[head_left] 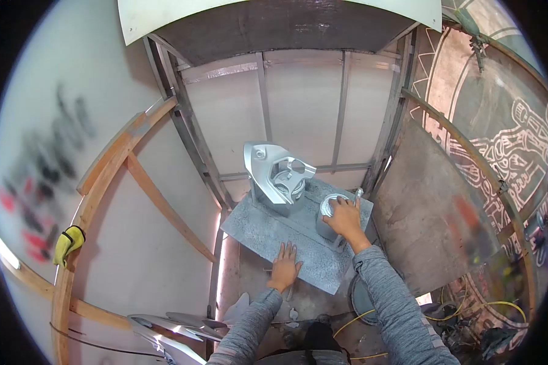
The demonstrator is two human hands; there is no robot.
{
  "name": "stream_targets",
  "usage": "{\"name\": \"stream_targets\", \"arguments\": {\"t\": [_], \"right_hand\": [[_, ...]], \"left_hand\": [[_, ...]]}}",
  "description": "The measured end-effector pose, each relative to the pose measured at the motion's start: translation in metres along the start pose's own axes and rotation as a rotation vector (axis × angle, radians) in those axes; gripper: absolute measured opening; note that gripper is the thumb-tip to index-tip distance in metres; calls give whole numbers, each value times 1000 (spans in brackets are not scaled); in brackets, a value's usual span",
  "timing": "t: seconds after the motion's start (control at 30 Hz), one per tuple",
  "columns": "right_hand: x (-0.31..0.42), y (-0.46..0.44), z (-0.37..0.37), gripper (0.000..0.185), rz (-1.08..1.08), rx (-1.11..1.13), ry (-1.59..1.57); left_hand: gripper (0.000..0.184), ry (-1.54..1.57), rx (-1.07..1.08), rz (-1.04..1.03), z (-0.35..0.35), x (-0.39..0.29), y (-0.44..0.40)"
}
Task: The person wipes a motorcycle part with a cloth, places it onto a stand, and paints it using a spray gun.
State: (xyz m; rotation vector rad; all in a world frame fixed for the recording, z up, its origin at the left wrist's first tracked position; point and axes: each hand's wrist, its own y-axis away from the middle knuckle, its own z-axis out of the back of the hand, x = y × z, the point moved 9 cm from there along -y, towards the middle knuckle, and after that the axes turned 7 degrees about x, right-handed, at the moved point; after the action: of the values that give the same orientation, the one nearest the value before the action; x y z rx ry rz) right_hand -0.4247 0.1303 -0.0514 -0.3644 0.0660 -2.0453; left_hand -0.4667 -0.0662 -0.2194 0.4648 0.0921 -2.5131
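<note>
On a grey, paint-speckled board (310,243), my left hand (284,267) lies flat with its fingers spread. My right hand (345,219) is over the right side of a silver-grey can (326,228), its thumb and fingers curled on the rim. The underside of that grip is hidden. Just beyond those fingers a small silver piece (359,193) sticks up; what it belongs to is unclear. A glossy silver, shell-shaped part (268,170) with cutouts stands tilted on a grey support at the board's far left.
White panels on metal frames surround the board. Wooden beams (103,176) run along the left wall, with a yellow-black glove (70,244) on one. Silver panels (176,340) lie lower left. A dark bucket (362,293) stands under my right arm, near a yellow hose (505,303).
</note>
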Motion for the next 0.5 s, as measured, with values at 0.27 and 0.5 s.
{"name": "stream_targets", "arguments": {"t": [0.27, 0.5], "right_hand": [[-2, -2, -6, 62, 11, 33, 21], [-2, -2, -2, 62, -6, 50, 17]], "left_hand": [[64, -78, -3, 18, 13, -6, 6], [66, -106, 30, 32, 4, -5, 3]]}}
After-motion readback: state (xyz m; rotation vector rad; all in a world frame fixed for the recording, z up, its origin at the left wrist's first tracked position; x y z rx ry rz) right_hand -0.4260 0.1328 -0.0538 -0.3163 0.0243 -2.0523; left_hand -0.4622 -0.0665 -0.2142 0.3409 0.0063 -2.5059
